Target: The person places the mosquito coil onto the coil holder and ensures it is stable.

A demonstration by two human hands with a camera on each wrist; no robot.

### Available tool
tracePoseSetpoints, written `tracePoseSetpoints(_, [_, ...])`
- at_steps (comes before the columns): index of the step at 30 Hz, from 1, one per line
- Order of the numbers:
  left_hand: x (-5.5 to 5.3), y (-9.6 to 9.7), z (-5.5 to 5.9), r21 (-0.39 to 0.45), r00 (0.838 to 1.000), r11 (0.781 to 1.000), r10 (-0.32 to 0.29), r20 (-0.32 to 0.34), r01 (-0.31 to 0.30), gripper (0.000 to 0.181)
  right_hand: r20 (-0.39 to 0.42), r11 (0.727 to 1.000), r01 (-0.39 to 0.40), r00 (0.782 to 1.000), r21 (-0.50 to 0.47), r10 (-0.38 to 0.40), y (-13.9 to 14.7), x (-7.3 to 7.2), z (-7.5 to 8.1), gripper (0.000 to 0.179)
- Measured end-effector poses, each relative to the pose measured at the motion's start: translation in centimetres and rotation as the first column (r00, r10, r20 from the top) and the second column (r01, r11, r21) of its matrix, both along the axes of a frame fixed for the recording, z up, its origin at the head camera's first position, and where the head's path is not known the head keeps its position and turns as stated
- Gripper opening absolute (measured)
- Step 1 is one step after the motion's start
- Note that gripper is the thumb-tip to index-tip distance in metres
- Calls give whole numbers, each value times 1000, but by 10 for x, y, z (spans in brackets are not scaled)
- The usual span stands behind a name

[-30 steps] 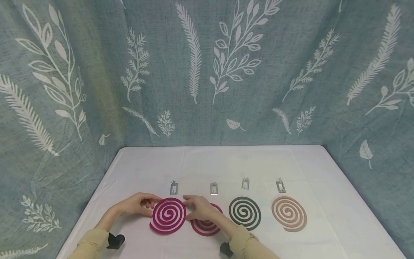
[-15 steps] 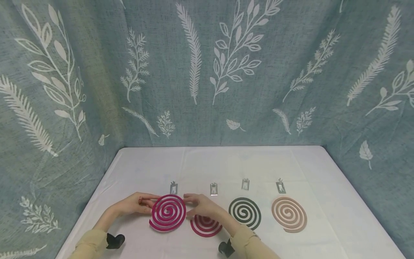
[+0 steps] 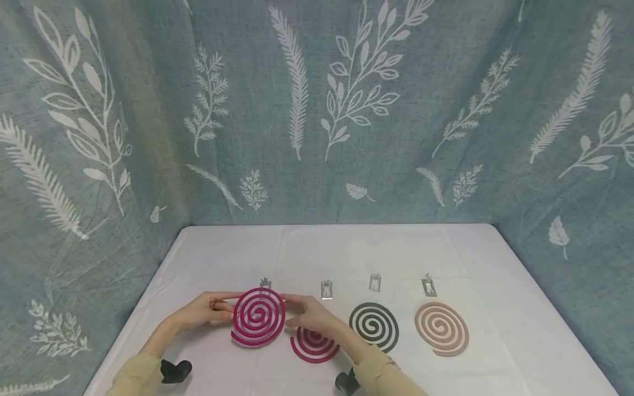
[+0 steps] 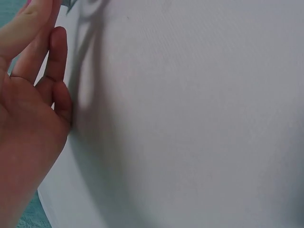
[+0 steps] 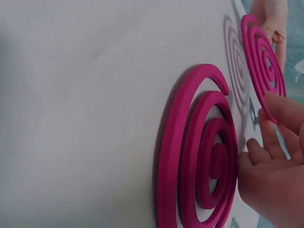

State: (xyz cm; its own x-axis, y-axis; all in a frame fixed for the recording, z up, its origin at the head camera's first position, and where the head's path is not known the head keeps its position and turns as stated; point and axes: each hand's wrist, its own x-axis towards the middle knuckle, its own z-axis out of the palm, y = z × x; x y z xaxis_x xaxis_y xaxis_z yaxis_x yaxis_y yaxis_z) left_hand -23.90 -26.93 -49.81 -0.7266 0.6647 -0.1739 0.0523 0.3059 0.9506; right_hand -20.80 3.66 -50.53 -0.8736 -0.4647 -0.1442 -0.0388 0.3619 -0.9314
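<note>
A magenta mosquito coil (image 3: 258, 315) is held above the table, with its shadow on the cloth in the right wrist view. My left hand (image 3: 200, 311) pinches its left edge. At the right edge, the thumb and fingers of my right hand (image 3: 313, 316) pinch it too. In the left wrist view the left hand (image 4: 28, 104) is cut off, and the coil barely shows. A second magenta coil (image 5: 168, 161) lies flat under the right forearm, partly hidden. One small metal coil stand (image 3: 265, 284) sits just behind the raised coil and is partly covered by it.
A dark green coil (image 3: 373, 324) and a tan coil (image 3: 442, 329) lie to the right. More metal stands (image 3: 326, 289) form a row behind the coils. A patterned blue-green curtain (image 3: 317, 187) borders the white table (image 3: 238, 247).
Both hands have raised the magenta coil slightly and shifted it away from me, so it now overlaps the leftmost stand in the head view. The other coils stay put.
</note>
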Motion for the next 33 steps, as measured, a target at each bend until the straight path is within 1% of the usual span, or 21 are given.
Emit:
tracePoseSetpoints(5, [2,1,4,-10,999,999,38,-14,-38,56,2,998,-12,1000,-54,13,2,-2,3,57])
tracePoseSetpoints(9, [3,3,10,19,998,998,62,-28,-61,52,14,993,-15,1000,-121,17,4,-5,7,57])
tracePoseSetpoints(11, [3,3,14,36,997,996,78,-15,-77,50,23,986,-10,1000,-164,13,5,-6,8,58])
tracePoseSetpoints(14, [2,5,20,46,995,994,98,3,-98,50,13,977,-8,1000,-215,11,5,-8,12,60])
tracePoseSetpoints(20, [1,12,30,61,988,987,148,51,-151,56,-12,952,-23,1000,-305,20,7,-10,21,61])
tracePoseSetpoints(25, [2,18,39,67,980,980,184,69,-189,63,-25,937,14,999,-348,-24,7,-12,28,59])
tracePoseSetpoints(27, [2,20,39,86,975,974,204,84,-211,59,-23,931,39,998,-362,-51,7,-13,31,58])
tracePoseSetpoints(29, [1,22,39,125,968,963,224,112,-238,53,-28,924,52,997,-378,-67,6,-14,33,58])
tracePoseSetpoints(31, [-1,25,39,179,959,946,245,143,-269,44,-31,914,59,996,-401,-78,6,-15,34,57])
tracePoseSetpoints(33, [-2,28,41,234,949,924,266,172,-301,37,-45,908,59,995,-414,-85,6,-17,36,56])
